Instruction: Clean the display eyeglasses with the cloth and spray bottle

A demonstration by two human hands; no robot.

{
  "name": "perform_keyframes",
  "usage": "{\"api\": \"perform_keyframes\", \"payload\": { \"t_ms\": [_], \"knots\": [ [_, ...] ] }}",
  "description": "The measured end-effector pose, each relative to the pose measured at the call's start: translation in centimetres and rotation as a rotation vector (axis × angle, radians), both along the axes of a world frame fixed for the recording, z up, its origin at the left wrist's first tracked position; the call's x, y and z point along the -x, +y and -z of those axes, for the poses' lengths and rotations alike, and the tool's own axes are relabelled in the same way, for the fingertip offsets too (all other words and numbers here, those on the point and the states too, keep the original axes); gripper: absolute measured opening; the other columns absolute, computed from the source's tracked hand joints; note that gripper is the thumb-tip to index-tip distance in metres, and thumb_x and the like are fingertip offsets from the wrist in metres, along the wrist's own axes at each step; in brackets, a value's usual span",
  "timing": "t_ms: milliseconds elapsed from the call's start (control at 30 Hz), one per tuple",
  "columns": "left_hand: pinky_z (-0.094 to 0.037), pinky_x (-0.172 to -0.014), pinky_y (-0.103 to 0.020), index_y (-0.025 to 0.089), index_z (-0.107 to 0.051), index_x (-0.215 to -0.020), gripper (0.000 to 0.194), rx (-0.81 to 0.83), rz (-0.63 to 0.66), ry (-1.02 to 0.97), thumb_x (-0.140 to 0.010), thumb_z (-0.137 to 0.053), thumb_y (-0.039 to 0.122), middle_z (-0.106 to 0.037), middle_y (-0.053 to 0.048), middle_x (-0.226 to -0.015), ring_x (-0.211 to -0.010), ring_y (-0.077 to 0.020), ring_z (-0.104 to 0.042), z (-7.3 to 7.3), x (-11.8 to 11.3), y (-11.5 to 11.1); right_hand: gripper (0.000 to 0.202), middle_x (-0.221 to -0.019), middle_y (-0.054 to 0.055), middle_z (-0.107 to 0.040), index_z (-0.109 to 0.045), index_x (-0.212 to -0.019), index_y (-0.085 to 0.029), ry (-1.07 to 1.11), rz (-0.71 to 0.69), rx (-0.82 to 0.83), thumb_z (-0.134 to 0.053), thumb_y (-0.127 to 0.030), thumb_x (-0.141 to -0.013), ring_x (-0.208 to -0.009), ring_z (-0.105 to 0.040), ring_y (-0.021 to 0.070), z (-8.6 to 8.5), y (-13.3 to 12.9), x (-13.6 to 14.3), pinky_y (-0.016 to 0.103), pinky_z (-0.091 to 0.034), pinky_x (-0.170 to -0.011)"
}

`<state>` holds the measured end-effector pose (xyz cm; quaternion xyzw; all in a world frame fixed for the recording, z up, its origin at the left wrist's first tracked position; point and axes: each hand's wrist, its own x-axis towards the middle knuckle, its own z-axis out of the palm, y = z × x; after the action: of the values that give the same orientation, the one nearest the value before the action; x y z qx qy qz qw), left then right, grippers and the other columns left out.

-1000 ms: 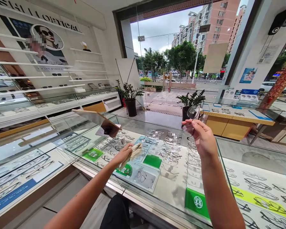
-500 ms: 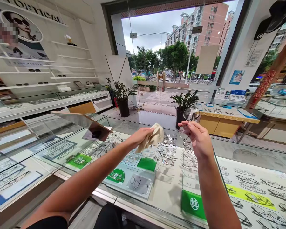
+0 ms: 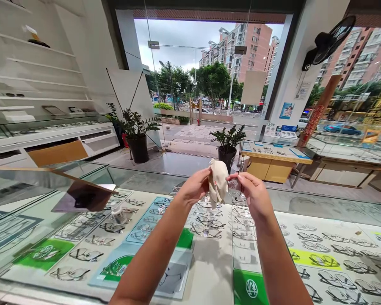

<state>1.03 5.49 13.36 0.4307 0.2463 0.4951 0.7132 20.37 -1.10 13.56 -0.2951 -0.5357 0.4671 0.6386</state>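
A crumpled beige cloth [image 3: 219, 181] hangs from my left hand [image 3: 194, 185], its fingers closed on the fabric. Just to the right, my right hand [image 3: 253, 192] pinches a pair of thin-framed eyeglasses [image 3: 237, 164], held on edge with one lens above the fingers and the other below. The cloth is close beside the glasses; whether they touch I cannot tell. Both hands are raised over a glass display case [image 3: 206, 271] holding rows of eyeglass frames [image 3: 208, 226].
A tilted mirror-like panel [image 3: 82, 192] and a small white bottle [image 3: 117, 213] stand on the left. Green cards [image 3: 249, 288] lie in the case. Beyond are potted plants [image 3: 138, 131], a wooden display table [image 3: 273, 163] and a large window.
The view has turned to the right. My left hand has brought the cloth right, close to the glasses in my right hand.
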Motion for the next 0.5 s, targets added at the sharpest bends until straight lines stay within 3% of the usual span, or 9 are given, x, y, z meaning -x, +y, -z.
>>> {"api": "perform_keyframes", "payload": {
  "t_ms": [167, 267, 500],
  "knots": [
    [-0.053, -0.072, -0.025, 0.012, -0.077, -0.110, 0.048, -0.135, 0.026, 0.044, -0.077, -0.090, 0.044, -0.078, -0.009, -0.090, -0.075, -0.0166, -0.068, -0.2, 1.3, -0.9, 0.023, -0.102, 0.008, -0.082, -0.085, -0.096, -0.024, -0.113, -0.022, -0.005, -0.073, -0.044, -0.093, -0.096, -0.070, 0.0229, 0.1, 0.2, 0.6, 0.037, -0.053, -0.092],
    [-0.050, -0.065, -0.024, 0.015, -0.075, -0.112, 0.055, -0.177, -0.008, 0.080, -0.077, -0.088, 0.055, -0.077, -0.007, -0.090, -0.071, -0.0150, -0.066, -0.6, 1.5, -1.2, 0.023, -0.099, 0.007, -0.082, -0.085, -0.093, -0.024, -0.192, -0.029, -0.018, -0.072, -0.043, -0.094, -0.093, -0.069, 0.0224, 0.0, 0.3, 1.1, 0.037, -0.053, -0.091],
    [-0.048, -0.062, -0.022, 0.014, -0.068, -0.106, 0.052, -0.201, 0.007, 0.107, -0.085, -0.080, 0.060, -0.069, -0.002, -0.075, -0.063, -0.0122, -0.060, -0.8, 0.9, -1.8, 0.025, -0.101, 0.008, -0.082, -0.086, -0.096, -0.024, -0.280, -0.090, 0.011, -0.073, -0.045, -0.095, -0.093, -0.072, 0.0229, 0.5, 0.9, 1.6, 0.039, -0.055, -0.093]
  ]
}}
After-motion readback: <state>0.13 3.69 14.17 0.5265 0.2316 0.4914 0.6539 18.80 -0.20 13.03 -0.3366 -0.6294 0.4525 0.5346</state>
